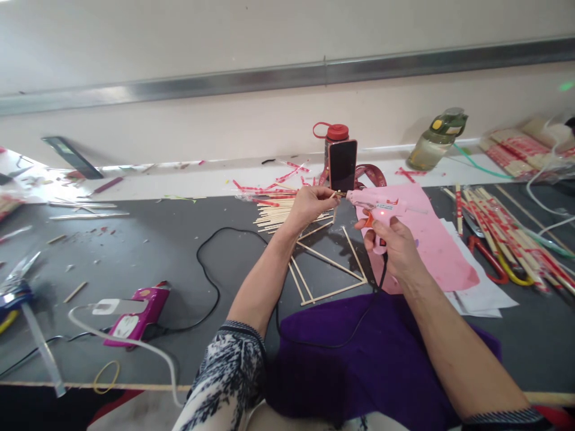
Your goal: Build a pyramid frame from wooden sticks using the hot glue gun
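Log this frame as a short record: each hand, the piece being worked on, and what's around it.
Left hand: fingers pinch a thin stick
Right hand: grips the pink glue gun, its red light lit
Nozzle: points at the left hand's fingertips; contact unclear
Stick frame: on the dark tabletop, below the hands
Loose sticks: piled beyond the left forearm
Phone: propped upright before the red-lidded bottle
Right side: pink sheet over white paper
Near edge: purple cloth

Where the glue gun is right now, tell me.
In the head view, the glue gun is right of centre, held in the right hand, pointing toward the left hand, with the pink sheet behind it.
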Demonstrator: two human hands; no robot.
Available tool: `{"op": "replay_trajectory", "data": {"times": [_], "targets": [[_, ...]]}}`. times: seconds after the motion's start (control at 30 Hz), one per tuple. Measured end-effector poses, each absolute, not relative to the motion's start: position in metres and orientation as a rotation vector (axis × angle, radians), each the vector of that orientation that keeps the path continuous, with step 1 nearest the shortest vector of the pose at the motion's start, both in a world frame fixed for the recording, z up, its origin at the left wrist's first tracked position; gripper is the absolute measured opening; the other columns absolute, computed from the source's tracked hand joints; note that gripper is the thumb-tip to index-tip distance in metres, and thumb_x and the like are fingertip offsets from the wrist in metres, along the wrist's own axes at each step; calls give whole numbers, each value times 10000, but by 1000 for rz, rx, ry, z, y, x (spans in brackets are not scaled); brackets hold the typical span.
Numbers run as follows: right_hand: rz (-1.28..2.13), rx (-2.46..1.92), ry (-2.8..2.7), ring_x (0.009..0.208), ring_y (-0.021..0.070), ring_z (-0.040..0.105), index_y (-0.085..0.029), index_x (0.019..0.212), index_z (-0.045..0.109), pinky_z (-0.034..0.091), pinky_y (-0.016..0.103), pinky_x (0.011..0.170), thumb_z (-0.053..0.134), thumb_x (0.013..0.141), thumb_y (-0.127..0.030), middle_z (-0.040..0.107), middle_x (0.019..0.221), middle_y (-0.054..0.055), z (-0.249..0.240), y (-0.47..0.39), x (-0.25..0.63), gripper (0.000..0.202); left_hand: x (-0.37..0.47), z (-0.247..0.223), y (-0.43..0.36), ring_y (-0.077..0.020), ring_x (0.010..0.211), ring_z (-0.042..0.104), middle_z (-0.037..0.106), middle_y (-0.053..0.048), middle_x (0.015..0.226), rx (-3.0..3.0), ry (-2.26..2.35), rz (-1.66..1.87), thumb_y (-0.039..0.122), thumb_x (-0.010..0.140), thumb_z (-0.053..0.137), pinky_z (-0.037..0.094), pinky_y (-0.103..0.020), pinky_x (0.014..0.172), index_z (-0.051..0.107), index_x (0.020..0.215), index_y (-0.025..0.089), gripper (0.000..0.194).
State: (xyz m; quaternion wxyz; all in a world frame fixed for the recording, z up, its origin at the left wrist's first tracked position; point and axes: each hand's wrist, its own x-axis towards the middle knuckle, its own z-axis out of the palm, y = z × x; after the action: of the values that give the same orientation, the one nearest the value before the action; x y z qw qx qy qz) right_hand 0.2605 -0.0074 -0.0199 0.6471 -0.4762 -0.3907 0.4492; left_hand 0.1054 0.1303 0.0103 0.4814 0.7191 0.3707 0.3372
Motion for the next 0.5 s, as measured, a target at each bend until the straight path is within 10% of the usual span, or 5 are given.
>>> {"op": "replay_trajectory", "data": {"times": [0.5], "targets": [[1142,-940,-766,782,172,666,-213,1079,631,526,278,603,697,760,-391,700,1018,68,-18,-6,268,372,105,8,134,-103,636,538,653,-10,693,1678,899,856,298,651,688,381,-215,618,733,764,115,220]]}}
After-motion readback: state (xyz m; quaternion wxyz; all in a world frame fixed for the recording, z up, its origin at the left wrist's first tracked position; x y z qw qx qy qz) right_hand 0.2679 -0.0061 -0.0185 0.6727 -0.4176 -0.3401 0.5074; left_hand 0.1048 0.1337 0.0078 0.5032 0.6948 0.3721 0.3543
